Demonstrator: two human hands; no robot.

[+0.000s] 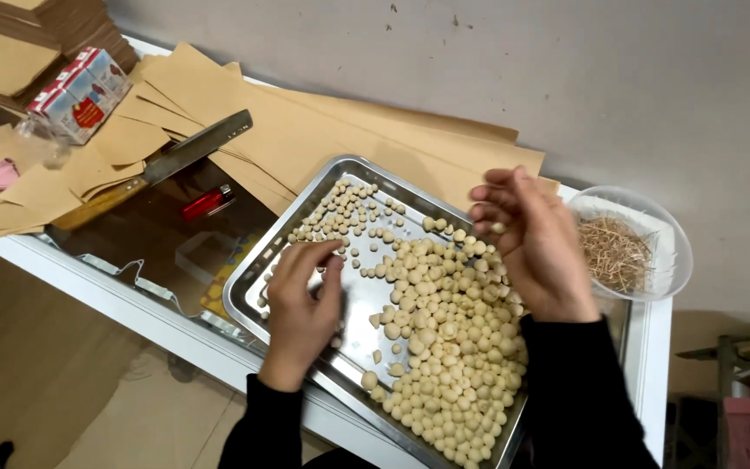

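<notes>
A shiny metal tray (345, 343) lies on a glass-topped cabinet and holds several small pale round seeds (444, 347), heaped at the right and scattered toward the far left corner. My left hand (301, 304) rests inside the tray over its bare middle, fingers curled and pinched; whether it grips a seed is hidden. My right hand (531, 243) hovers above the heap with one pale seed (498, 227) held at its fingertips.
A clear plastic bowl (670, 234) of thin brown stems stands right of the tray. A large cleaver (175, 161) lies on brown paper sheets (305, 130) at the back left, near a red lighter (206, 202) and small cartons (80, 91). A wall runs behind.
</notes>
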